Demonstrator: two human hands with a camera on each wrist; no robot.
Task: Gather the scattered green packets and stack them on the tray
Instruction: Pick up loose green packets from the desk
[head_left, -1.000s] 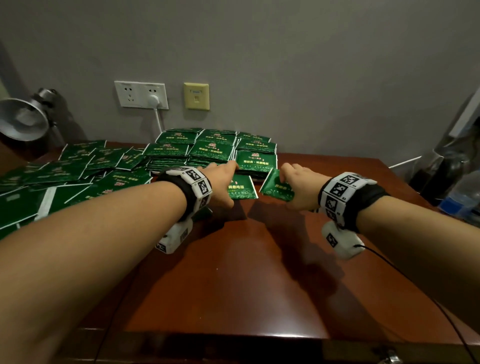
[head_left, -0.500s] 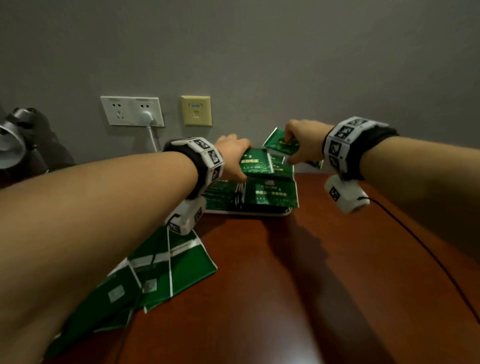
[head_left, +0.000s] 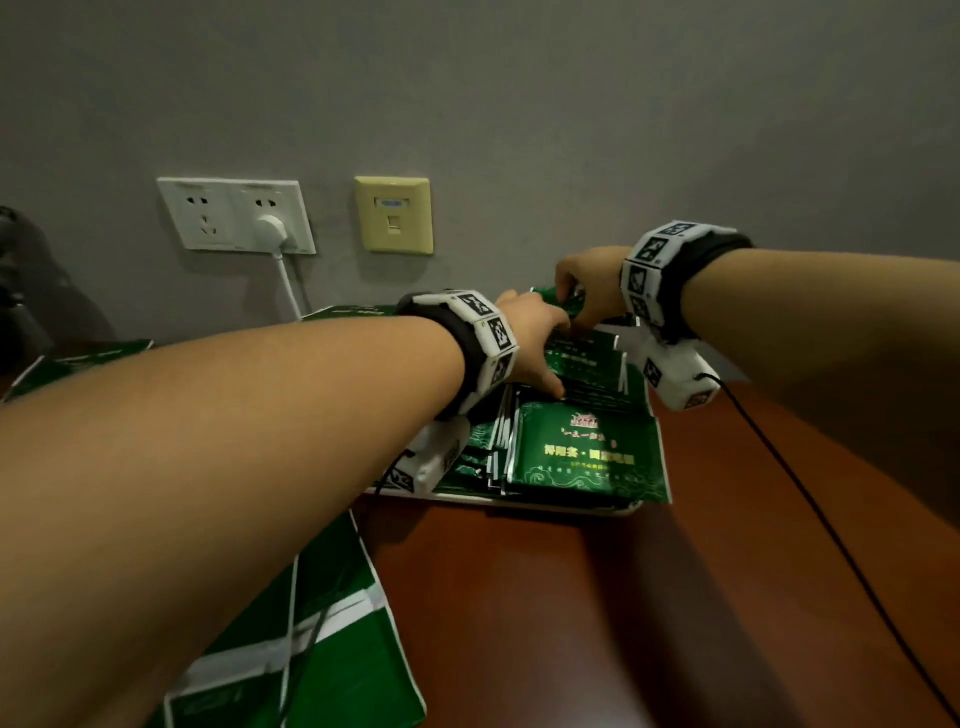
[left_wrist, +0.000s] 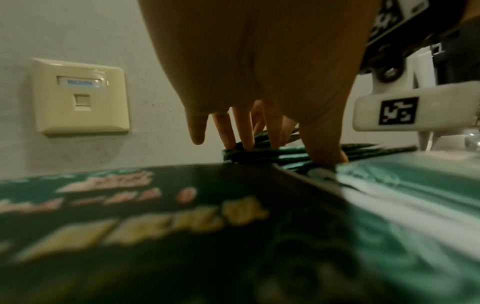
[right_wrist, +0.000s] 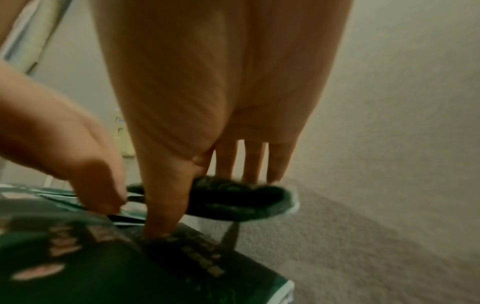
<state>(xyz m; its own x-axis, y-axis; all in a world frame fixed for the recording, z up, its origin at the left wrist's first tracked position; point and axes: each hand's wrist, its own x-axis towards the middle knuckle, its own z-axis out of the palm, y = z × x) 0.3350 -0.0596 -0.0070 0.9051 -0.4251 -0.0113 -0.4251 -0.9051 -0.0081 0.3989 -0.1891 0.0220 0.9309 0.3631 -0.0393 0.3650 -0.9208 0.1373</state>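
Note:
Stacks of green packets (head_left: 587, 452) fill a white tray (head_left: 571, 508) at the back of the wooden table. My left hand (head_left: 556, 353) reaches over the far stack (left_wrist: 262, 153), fingers at its far edge and thumb (left_wrist: 324, 156) at its near edge, holding the top packet down on the pile. Just behind it my right hand (head_left: 571, 301) pinches another green packet (right_wrist: 233, 197) between thumb and fingers, bowed and a little above the far stack. In the right wrist view the left hand's fingers (right_wrist: 103, 197) touch the packets beside it.
Loose green packets lie on the table at the left (head_left: 322, 649) and far left (head_left: 78, 358). On the wall behind are a white double socket (head_left: 236, 215) with a plug and a beige data socket (head_left: 394, 214). A black cable (head_left: 831, 530) trails from my right wrist over the bare wood (head_left: 675, 623).
Both hands have come down and forward from above the tray onto its far stack, each still with a packet. The head view has moved closer to the tray.

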